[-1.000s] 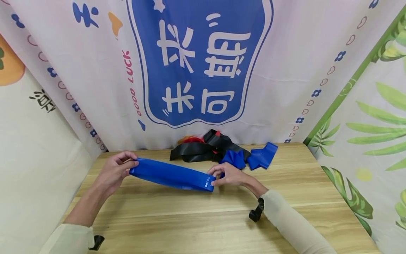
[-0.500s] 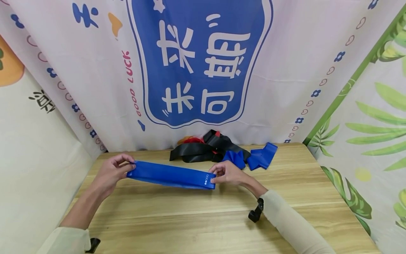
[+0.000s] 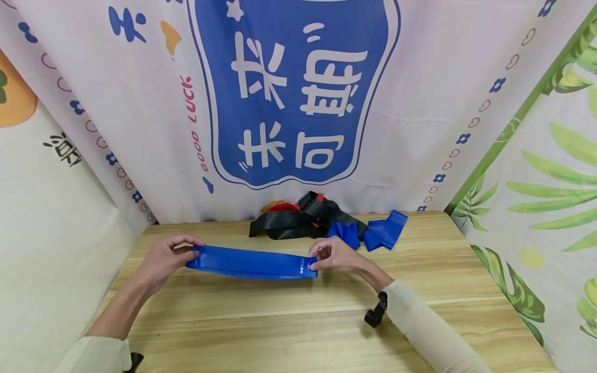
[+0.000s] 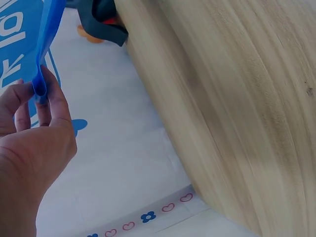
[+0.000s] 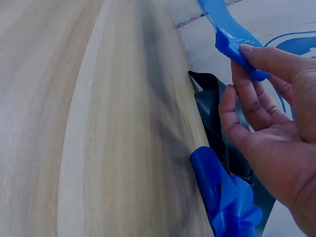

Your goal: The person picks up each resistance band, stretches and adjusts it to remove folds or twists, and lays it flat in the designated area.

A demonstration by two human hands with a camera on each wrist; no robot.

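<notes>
White printed cloth fills the back, the wooden table runs below, black bands heap along its far edge. And the blue band, held up above the table: its left end has dipped over the last second, so it runs nearly level now, layers closer together, which looks like progress towards lying flat. The left hand pinches one end, the right hand the other, both grips closed. Smallest, white dots near the right-hand end.
</notes>
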